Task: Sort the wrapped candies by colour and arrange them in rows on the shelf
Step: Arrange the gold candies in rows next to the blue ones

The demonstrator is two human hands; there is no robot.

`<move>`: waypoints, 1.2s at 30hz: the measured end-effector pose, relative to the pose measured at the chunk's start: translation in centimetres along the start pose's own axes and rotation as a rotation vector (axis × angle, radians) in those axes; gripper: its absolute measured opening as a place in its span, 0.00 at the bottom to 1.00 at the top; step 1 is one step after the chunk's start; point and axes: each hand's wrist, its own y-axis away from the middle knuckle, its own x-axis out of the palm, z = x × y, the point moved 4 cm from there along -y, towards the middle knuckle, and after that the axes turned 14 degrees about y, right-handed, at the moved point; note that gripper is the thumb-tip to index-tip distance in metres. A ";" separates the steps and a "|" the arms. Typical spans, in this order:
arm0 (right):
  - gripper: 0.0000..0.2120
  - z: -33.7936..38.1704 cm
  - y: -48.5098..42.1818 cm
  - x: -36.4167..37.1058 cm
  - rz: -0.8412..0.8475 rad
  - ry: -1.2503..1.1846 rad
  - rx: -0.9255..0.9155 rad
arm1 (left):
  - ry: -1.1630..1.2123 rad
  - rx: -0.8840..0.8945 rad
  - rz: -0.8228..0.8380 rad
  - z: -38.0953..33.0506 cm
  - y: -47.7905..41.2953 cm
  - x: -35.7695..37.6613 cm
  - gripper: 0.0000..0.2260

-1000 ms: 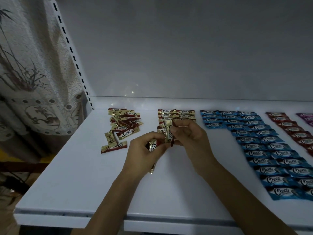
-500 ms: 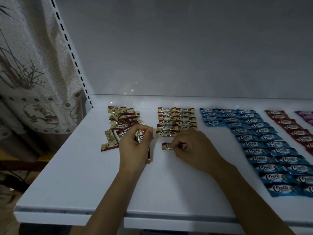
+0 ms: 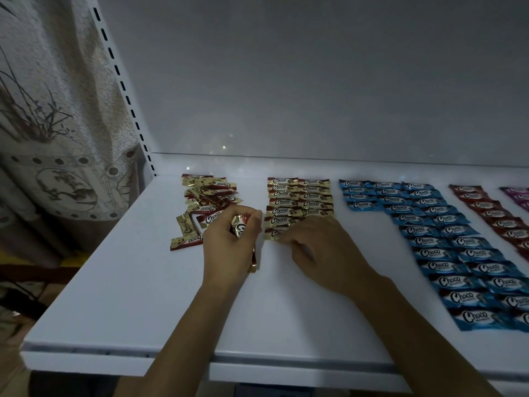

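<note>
1. left hand: fingers clenched round a small bunch of gold-and-red foil-wrapped candies. One wrapper end sticks out below the palm.
2. It sits over the white shelf, between the loose pile of gold-and-red candies and the gold rows.
3. right hand: fingers bent, tips on the right end of a single gold-wrapped candy. Pinching or just pressing, can't tell; the back of the hand hides it.
4. That candy lies flat on the shelf at the near end of the left column of the gold rows, just beside the one behind it.
5. The gold rows are two columns; the left reaches nearer than the right.
6. The loose pile is unsorted, at the far left of the shelf.
7. Right of the gold: blue-wrapped candies in rows, then a dark red column, then purple candies at the frame edge.
8. A patterned curtain hangs left of the shelf.
</note>
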 end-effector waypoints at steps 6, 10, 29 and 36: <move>0.11 0.4 0.0 0.2 0.002 -0.018 -0.003 | 0.015 0.010 -0.001 0.2 0.0 -0.1 0.08; 0.10 0.6 -0.1 0.1 -0.025 -0.021 -0.013 | -0.022 0.027 0.028 0.5 -0.1 0.1 0.06; 0.12 3.0 -1.0 -0.5 0.110 -0.763 0.170 | 0.299 -0.149 -0.020 1.1 -0.5 1.1 0.08; 0.04 1.6 -1.2 -1.6 0.058 -1.085 0.439 | 0.233 -0.081 -0.083 0.9 -0.9 0.4 0.11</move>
